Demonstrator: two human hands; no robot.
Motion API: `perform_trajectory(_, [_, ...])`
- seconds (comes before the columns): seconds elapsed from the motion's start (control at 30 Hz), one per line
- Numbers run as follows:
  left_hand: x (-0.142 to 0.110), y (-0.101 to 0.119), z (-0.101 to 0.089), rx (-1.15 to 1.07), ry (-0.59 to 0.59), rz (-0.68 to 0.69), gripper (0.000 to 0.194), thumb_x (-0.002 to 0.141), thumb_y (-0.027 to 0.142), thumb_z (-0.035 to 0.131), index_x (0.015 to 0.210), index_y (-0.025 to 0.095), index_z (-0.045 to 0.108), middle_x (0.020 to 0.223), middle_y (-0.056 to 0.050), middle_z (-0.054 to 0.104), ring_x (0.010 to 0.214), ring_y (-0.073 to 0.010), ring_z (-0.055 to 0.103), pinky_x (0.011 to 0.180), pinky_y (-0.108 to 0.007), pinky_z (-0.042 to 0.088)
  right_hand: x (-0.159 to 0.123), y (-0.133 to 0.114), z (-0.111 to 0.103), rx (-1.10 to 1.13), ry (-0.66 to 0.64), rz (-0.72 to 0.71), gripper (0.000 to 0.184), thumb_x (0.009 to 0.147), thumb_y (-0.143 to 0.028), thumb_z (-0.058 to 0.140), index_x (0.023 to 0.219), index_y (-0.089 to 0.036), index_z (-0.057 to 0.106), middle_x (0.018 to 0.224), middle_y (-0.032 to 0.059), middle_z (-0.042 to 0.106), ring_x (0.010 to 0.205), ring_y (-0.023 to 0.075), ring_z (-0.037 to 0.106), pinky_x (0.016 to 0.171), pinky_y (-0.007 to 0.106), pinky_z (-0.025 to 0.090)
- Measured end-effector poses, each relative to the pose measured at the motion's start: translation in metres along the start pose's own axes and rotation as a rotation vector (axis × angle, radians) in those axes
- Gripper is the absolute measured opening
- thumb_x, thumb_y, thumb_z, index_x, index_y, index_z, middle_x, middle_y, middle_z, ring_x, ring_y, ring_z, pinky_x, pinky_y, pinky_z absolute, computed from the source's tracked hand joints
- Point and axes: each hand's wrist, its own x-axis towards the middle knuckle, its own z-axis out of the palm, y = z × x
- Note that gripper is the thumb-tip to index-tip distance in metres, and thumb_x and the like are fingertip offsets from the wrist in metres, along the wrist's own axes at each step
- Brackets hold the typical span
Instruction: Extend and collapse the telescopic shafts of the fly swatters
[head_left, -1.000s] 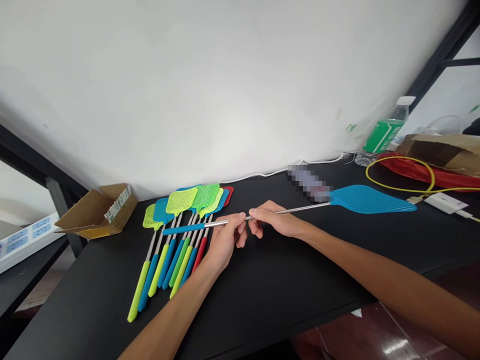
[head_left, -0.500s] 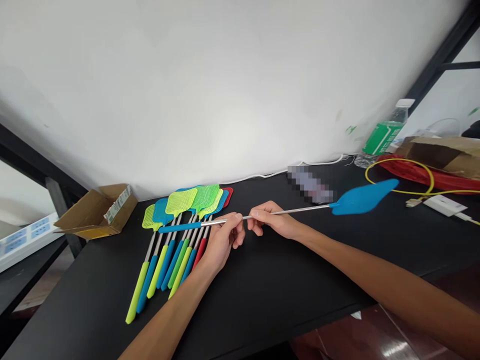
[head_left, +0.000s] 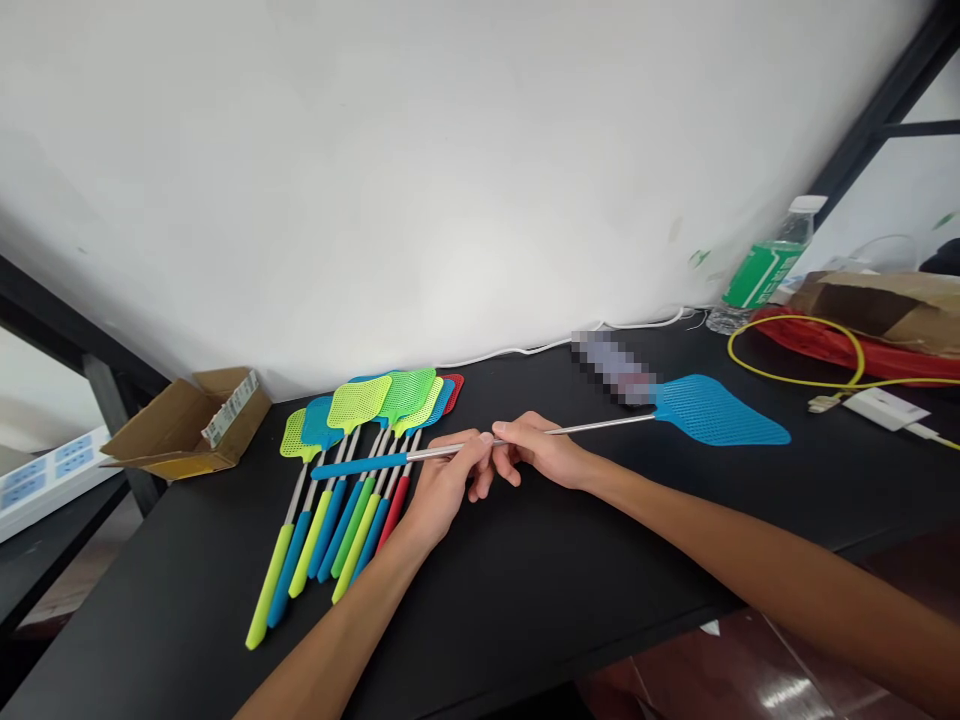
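Both hands hold one blue fly swatter [head_left: 705, 412] level over the black table [head_left: 525, 590]. My left hand [head_left: 446, 482] pinches its metal rod near the blue handle. Just to the right, my right hand [head_left: 536, 452] pinches the thinner part of the same rod. The swatter's blue mesh head points right, its handle left. Under the handle lies a fanned pile of fly swatters [head_left: 360, 450] in green, yellow, blue and red, heads toward the wall.
An open cardboard box [head_left: 184, 425] sits at the table's left end. At the right stand a green-labelled bottle [head_left: 765, 265], a yellow cable loop [head_left: 802, 350], red material, a brown paper bag [head_left: 885, 300] and a white adapter [head_left: 889, 408]. A blurred object lies behind the rod.
The swatter's head turned about the rod, tilting up half a second ago and now lying flat again. It also sits closer to my hands, so the rod looks shorter. Hands barely moved.
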Motion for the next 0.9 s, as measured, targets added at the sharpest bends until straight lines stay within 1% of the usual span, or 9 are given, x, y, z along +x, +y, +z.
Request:
perform_trajectory(0.1, [0.002,-0.002,0.001,-0.018,0.072,0.015,0.044,0.093,0.040,0.060,0.057,0.018,0.047,0.048,0.002,0.052,0.041,-0.0082,0.040,0.047,-0.026,0.029,0.002,0.000,0.000,-0.005,0.026,-0.011,0.054,0.102,-0.047,0.048,0.067,-0.012,0.069,0.056,0.0034,0.060,0.056,0.0145,0.057,0.064,0.028,0.044])
perform_trajectory(0.23, [0.004,-0.001,0.003,-0.071,0.143,-0.011,0.048,0.091,0.042,0.061,0.054,0.018,0.043,0.047,0.003,0.050,0.039,-0.0072,0.038,0.049,-0.026,0.029,0.003,-0.005,0.000,-0.050,0.036,-0.026,0.051,0.101,-0.048,0.050,0.072,-0.011,0.071,0.058,0.0033,0.061,0.057,0.0141,0.058,0.061,0.027,0.043])
perform_trajectory(0.33, [0.004,0.000,0.003,-0.101,0.167,-0.019,0.049,0.090,0.043,0.062,0.053,0.019,0.042,0.043,0.004,0.046,0.038,-0.0074,0.036,0.048,-0.026,0.029,0.002,-0.009,0.000,-0.085,0.041,-0.041,0.049,0.100,-0.048,0.054,0.075,-0.011,0.073,0.060,0.0034,0.062,0.058,0.0140,0.058,0.060,0.027,0.043])
perform_trajectory(0.4, [0.004,-0.001,0.002,-0.097,0.134,-0.012,0.048,0.092,0.042,0.061,0.054,0.018,0.044,0.043,0.004,0.045,0.038,-0.0073,0.036,0.047,-0.026,0.029,0.001,-0.008,-0.001,-0.076,0.051,-0.047,0.047,0.099,-0.048,0.055,0.075,-0.011,0.074,0.060,0.0034,0.062,0.058,0.0137,0.058,0.060,0.027,0.043])
perform_trajectory(0.57, [0.001,-0.001,-0.001,-0.074,0.022,0.009,0.039,0.093,0.041,0.061,0.063,0.017,0.052,0.051,0.003,0.051,0.043,-0.0077,0.040,0.043,-0.023,0.026,0.000,0.001,-0.001,0.051,0.103,-0.048,0.047,0.096,-0.051,0.060,0.072,-0.012,0.072,0.061,0.0033,0.063,0.053,0.0122,0.055,0.057,0.027,0.042])
perform_trajectory(0.7, [-0.001,0.003,-0.001,-0.055,-0.058,0.031,0.029,0.094,0.038,0.062,0.076,0.016,0.061,0.059,0.001,0.059,0.047,-0.0071,0.042,0.043,-0.020,0.029,0.000,0.005,0.000,0.106,0.101,-0.042,0.054,0.098,-0.054,0.054,0.069,-0.012,0.071,0.058,0.0028,0.061,0.052,0.0121,0.054,0.058,0.027,0.042])
perform_trajectory(0.8, [-0.002,0.005,0.000,-0.055,-0.086,0.044,0.024,0.091,0.036,0.067,0.079,0.017,0.059,0.067,-0.001,0.064,0.050,-0.0073,0.045,0.044,-0.020,0.032,0.001,0.004,0.000,0.095,0.101,-0.033,0.058,0.099,-0.056,0.052,0.065,-0.012,0.069,0.054,0.0028,0.060,0.052,0.0127,0.054,0.058,0.027,0.041])
perform_trajectory(0.9, [-0.002,0.004,0.001,-0.042,-0.080,0.043,0.024,0.090,0.036,0.069,0.080,0.018,0.056,0.068,0.000,0.064,0.051,-0.0079,0.046,0.044,-0.019,0.031,0.001,0.003,0.001,0.085,0.108,-0.033,0.059,0.099,-0.056,0.052,0.062,-0.013,0.068,0.052,0.0029,0.059,0.050,0.0125,0.054,0.057,0.027,0.040])
